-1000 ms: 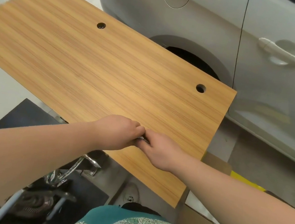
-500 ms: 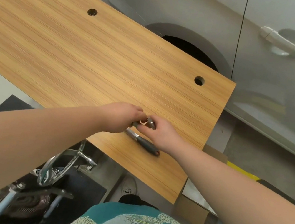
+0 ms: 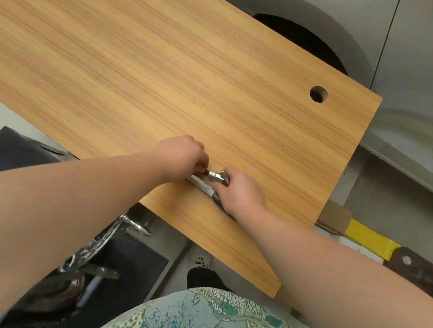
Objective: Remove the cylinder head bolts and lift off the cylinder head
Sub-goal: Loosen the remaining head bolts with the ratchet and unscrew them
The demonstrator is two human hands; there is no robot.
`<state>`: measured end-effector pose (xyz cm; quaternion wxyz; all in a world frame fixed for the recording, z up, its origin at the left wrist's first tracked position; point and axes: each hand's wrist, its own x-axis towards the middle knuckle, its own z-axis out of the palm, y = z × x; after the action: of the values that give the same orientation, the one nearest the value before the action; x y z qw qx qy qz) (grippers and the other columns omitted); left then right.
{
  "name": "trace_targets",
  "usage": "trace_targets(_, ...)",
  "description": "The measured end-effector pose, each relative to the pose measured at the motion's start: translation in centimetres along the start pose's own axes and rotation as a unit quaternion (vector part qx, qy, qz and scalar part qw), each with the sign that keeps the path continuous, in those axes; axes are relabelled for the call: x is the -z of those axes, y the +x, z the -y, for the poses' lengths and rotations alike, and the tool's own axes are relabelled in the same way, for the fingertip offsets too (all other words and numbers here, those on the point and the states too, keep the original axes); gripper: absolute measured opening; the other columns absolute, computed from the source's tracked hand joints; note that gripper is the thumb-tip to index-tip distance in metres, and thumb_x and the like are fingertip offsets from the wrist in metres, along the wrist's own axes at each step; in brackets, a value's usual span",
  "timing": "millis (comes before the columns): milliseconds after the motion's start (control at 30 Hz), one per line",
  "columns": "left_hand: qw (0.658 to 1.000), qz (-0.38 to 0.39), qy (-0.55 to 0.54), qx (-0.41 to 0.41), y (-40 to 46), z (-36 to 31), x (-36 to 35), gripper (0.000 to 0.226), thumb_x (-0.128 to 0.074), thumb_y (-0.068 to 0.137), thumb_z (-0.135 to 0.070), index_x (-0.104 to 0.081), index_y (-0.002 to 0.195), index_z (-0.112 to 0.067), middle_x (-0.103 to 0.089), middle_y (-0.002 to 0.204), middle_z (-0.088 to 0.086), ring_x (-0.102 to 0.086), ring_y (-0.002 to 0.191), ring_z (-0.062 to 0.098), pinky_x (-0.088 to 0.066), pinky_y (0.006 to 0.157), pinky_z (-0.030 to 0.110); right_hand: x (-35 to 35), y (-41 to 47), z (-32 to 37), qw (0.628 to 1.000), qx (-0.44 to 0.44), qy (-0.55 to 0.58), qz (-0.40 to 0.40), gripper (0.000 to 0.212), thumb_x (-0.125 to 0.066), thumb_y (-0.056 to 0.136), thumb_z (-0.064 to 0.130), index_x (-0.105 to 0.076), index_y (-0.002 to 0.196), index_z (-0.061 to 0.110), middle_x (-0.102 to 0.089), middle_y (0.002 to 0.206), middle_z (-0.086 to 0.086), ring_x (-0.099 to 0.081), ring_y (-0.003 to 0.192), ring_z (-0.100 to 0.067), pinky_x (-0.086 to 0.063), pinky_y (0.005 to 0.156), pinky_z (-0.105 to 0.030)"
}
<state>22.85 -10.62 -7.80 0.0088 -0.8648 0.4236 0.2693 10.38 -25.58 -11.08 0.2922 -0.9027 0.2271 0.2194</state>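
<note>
Nearest, low on the left beside the desk, an engine assembly sits on a dark mat; the cylinder head is not distinguishable there. It will likely be heavy, rigid metal, best lifted at both ends. On the desk, the right hand grips a ratchet wrench while the left hand pinches the socket at its head. Beyond stands a silver car.

A wooden tabletop with two round holes fills the middle. Beyond its far edge stands a silver car; off its right corner lies a yellow strip; a black mat shows below its near edge.
</note>
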Motion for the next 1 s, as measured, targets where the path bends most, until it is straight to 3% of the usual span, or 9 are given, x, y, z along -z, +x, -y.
trace_targets(67, 1.000, -0.004, 0.000, 0.009, -0.4, 0.4, -0.5, 0.025, -0.056, 0.109, -0.036, -0.074, 0.125, -0.031, -0.067, 0.117, -0.004, -0.055, 0.111, 0.023, -0.056, 0.085, 0.043, -0.2, -0.3, 0.2, 1.000, 0.025, -0.011, -0.001, 0.026, -0.060, 0.094, 0.061, -0.059, 0.106, 0.038, -0.064, 0.093, 0.012, -0.062, 0.089, -0.021, -0.042, 0.060, -0.033)
trace_targets(100, 1.000, -0.001, 0.003, 0.012, -0.6, 0.5, -0.6, 0.024, -0.055, 0.109, -0.035, -0.074, 0.124, -0.032, -0.067, 0.117, -0.004, -0.055, 0.111, 0.022, -0.057, 0.084, 0.043, -0.2, -0.4, 0.1, 0.999, 0.040, -0.008, 0.004, 0.037, -0.057, 0.097, 0.061, -0.059, 0.123, 0.034, -0.067, 0.108, 0.009, -0.063, 0.100, -0.023, -0.047, 0.069, -0.035)
trace_targets(167, 1.000, 0.002, 0.010, 0.016, -0.7, 0.8, -0.5, 0.023, -0.055, 0.109, -0.034, -0.073, 0.124, -0.034, -0.066, 0.118, -0.007, -0.055, 0.112, 0.021, -0.058, 0.082, 0.042, 0.1, -0.7, -0.3, 0.998, 0.059, 0.008, 0.004, 0.048, -0.048, 0.105, 0.050, -0.050, 0.147, 0.027, -0.061, 0.136, 0.003, -0.059, 0.119, -0.025, -0.048, 0.087, -0.039)
trace_targets(200, 1.000, 0.003, 0.012, 0.019, -0.7, 0.9, -0.4, 0.023, -0.055, 0.109, -0.033, -0.073, 0.124, -0.034, -0.066, 0.118, -0.007, -0.056, 0.112, 0.021, -0.058, 0.081, 0.042, 0.3, -0.9, -0.7, 0.998, 0.067, 0.009, -0.007, 0.046, -0.045, 0.108, 0.041, -0.047, 0.151, 0.026, -0.056, 0.138, 0.002, -0.057, 0.121, -0.026, -0.048, 0.090, -0.039)
trace_targets(300, 0.999, 0.008, 0.015, 0.028, -0.7, 1.3, -0.2, 0.022, -0.057, 0.108, -0.029, -0.073, 0.123, -0.032, -0.065, 0.119, -0.007, -0.054, 0.113, 0.021, -0.059, 0.084, 0.043, 0.5, -1.4, -2.0, 0.995, 0.085, -0.043, -0.029, 0.038, -0.047, 0.108, 0.021, -0.057, 0.144, 0.026, -0.053, 0.121, 0.005, -0.053, 0.108, -0.023, -0.050, 0.087, -0.040)
trace_targets(433, 0.999, 0.008, 0.003, 0.036, -1.0, 1.2, -0.4, 0.024, -0.055, 0.109, -0.029, -0.070, 0.128, -0.029, -0.063, 0.120, -0.004, -0.053, 0.113, 0.022, -0.058, 0.086, 0.044, 0.8, -1.6, -1.6, 0.988, 0.100, -0.121, -0.004, 0.033, -0.049, 0.104, 0.020, -0.069, 0.130, 0.028, -0.060, 0.114, 0.008, -0.056, 0.109, -0.023, -0.053, 0.085, -0.042)
trace_targets(667, 0.999, 0.000, -0.007, 0.036, -2.1, 1.5, -1.2, 0.026, -0.052, 0.109, -0.036, -0.069, 0.128, -0.031, -0.062, 0.119, -0.003, -0.050, 0.110, 0.022, -0.056, 0.087, 0.044, 0.1, -2.7, -1.9, 0.990, 0.102, -0.099, -0.018, 0.036, -0.045, 0.107, 0.046, -0.069, 0.126, 0.027, -0.061, 0.114, 0.009, -0.056, 0.113, -0.020, -0.044, 0.082, -0.035)
trace_targets(767, 0.999, -0.004, -0.006, 0.031, -2.6, 1.4, -1.1, 0.028, -0.052, 0.108, -0.041, -0.068, 0.129, -0.032, -0.063, 0.122, -0.004, -0.050, 0.113, 0.022, -0.053, 0.091, 0.043, 0.0, -3.3, -2.2, 0.986, 0.114, -0.120, -0.012, 0.048, -0.048, 0.102, 0.059, -0.064, 0.133, 0.027, -0.061, 0.119, 0.008, -0.053, 0.117, -0.019, -0.048, 0.095, -0.039)
trace_targets(1000, 0.997, -0.040, -0.044, 0.048, -4.5, 0.7, -0.7, 0.041, -0.055, 0.105, -0.047, -0.058, 0.143, -0.031, -0.059, 0.139, -0.003, -0.048, 0.130, 0.023, -0.046, 0.106, 0.044, 0.2, -4.1, -2.1, 0.985, 0.128, -0.115, -0.036, 0.057, -0.049, 0.098, 0.063, -0.058, 0.140, 0.025, -0.059, 0.129, 0.007, -0.051, 0.125, -0.019, -0.046, 0.104, -0.041)
